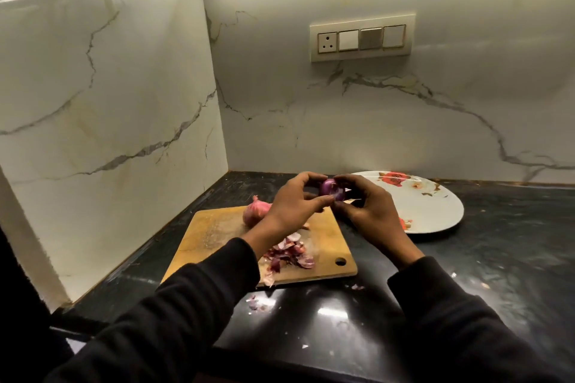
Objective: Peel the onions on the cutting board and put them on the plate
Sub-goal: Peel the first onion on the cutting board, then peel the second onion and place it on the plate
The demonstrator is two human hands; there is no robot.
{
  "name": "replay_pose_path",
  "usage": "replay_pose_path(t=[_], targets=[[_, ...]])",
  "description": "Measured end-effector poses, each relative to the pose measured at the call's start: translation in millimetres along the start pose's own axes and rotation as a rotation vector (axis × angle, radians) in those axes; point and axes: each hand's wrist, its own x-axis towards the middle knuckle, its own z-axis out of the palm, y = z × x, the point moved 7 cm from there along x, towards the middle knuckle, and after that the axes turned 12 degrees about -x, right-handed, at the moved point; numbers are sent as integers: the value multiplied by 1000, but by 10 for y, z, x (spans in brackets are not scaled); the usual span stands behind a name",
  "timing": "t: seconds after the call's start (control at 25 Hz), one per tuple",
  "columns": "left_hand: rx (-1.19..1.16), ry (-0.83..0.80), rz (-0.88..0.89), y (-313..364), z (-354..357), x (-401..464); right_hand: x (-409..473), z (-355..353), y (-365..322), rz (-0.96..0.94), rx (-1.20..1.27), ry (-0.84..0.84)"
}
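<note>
Both hands meet in the air above the far edge of the cutting board (323, 246), sharing one small purple onion (332, 190) between them. The left hand (294, 204) curls round the onion's left side, thumb beneath and fingers arched over the top. The right hand (365, 207) closes on it from the other side, fingertips bent in against the glossy skin, with a pale scrap of peel (348, 200) showing just under the onion between the two thumbs. Whether that scrap is pinched or merely hanging cannot be told.

Below and to the left of the left hand, a second onion (255, 211), pinkish and in its dry skin, lies on the board, partly hidden by the wrist. Nearer the person, under the left forearm, a heap of torn onion skins (291, 255) sits on the board. A few loose flakes (258, 305) lie on the dark countertop (497, 258) in front of it.

Just to the right of the right hand, the flowered white plate (435, 205) rests on the counter, nothing visible on the part that shows.
</note>
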Motion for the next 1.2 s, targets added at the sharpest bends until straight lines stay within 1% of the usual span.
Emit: replay_pose_path(t=[0.16,0.36,0.48,0.6,0.72,1.0,1.2], targets=[[100,-18,31,-113,398,347,35,-263,363,77,-86,35],[196,-39,29,-261,792,592,36,-388,764,201,-240,85],[268,-63,-17,-475,879,684,18,-329,882,250,-316,21],[380,-104,-47,-707,929,705,-20,-199,1007,297,-369,-116],[391,-106,-72,-830,928,688,-45,-102,1090,319,-400,-214],[382,-118,-86,-832,948,668,-54,-97,1083,344,-404,-230],[399,-105,-77,-858,975,700,-42,-151,1077,360,-391,-169]])
